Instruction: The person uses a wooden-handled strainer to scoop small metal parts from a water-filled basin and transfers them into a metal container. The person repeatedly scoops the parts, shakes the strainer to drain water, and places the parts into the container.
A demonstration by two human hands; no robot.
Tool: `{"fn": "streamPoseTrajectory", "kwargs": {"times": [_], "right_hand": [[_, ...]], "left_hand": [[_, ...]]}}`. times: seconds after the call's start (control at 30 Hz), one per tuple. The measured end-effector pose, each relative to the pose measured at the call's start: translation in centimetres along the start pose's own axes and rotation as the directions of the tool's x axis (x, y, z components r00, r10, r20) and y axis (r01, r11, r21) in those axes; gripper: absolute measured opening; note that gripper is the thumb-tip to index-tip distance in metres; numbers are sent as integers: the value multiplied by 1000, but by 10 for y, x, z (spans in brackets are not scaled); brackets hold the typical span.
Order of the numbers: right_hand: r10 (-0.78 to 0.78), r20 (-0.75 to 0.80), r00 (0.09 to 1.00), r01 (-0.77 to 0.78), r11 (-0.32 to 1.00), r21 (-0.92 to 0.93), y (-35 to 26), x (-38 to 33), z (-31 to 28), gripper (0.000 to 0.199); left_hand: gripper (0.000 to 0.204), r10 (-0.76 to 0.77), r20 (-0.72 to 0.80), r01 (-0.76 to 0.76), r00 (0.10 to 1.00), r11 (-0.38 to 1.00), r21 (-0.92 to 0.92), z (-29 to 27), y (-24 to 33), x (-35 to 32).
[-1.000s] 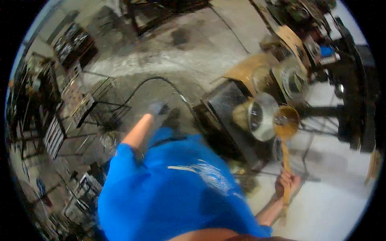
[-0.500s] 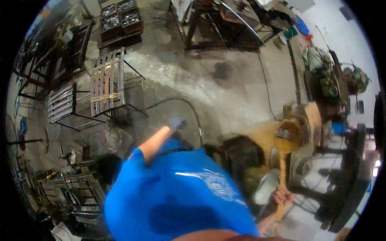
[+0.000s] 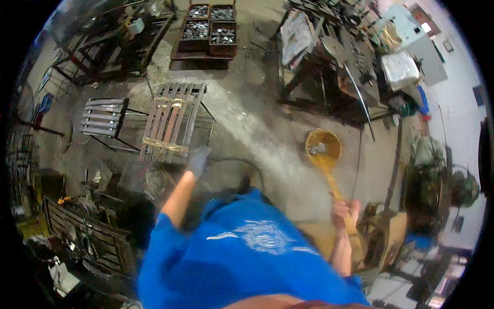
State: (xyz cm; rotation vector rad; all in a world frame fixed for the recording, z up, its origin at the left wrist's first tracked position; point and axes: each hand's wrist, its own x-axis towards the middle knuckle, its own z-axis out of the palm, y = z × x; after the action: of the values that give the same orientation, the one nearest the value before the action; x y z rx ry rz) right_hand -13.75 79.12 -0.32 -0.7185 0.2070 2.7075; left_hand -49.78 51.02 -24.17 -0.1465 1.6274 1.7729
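A long-handled ladle (image 3: 337, 151), yellowish, is in my right hand (image 3: 346, 212), whose fingers wrap round the handle. Its round bowl is out over the floor ahead on the right and holds something silvery-grey. My left hand (image 3: 198, 161), in a grey glove, is by the near end of a slatted wooden stand (image 3: 163, 126) on thin metal legs. The glove is smeared, so its fingers do not show clearly, and I cannot tell whether it touches the stand.
Rusty boxes of small metal pieces (image 3: 222, 36) stand at the far middle. A smaller slatted stool (image 3: 104, 117) is on the left. At the far right is a workbench (image 3: 329, 95) with a rod jutting out. A hose (image 3: 257, 167) curves across the floor. Green machinery (image 3: 429, 170) stands right.
My view has turned rightward. The ladle has swung forward and away from the machines on the right, still in my right hand. My left hand now appears closer to the slatted stand.
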Motion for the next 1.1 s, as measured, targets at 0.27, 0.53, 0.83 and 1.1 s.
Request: {"fn": "streamPoseTrajectory", "kwargs": {"times": [0.27, 0.53, 0.83, 1.1], "right_hand": [[327, -36, 944, -328, 929, -170, -43, 196, 69, 68], [452, -104, 886, -457, 811, -365, -19, 354, 127, 51], [439, -291, 850, -524, 654, -545, -16, 553, 205, 40], [-48, -82, 995, -81, 11, -997, 21, 784, 275, 20]], "left_hand": [[27, -249, -467, 105, 848, 944, -312, -60, -2, -73], [21, -163, -480, -103, 862, 870, -481, -77, -18, -15], [21, 24, -431, -205, 902, 903, -377, -58, 102, 79], [30, 122, -624, -300, 772, 935, -188, -2, 215, 121]]}}
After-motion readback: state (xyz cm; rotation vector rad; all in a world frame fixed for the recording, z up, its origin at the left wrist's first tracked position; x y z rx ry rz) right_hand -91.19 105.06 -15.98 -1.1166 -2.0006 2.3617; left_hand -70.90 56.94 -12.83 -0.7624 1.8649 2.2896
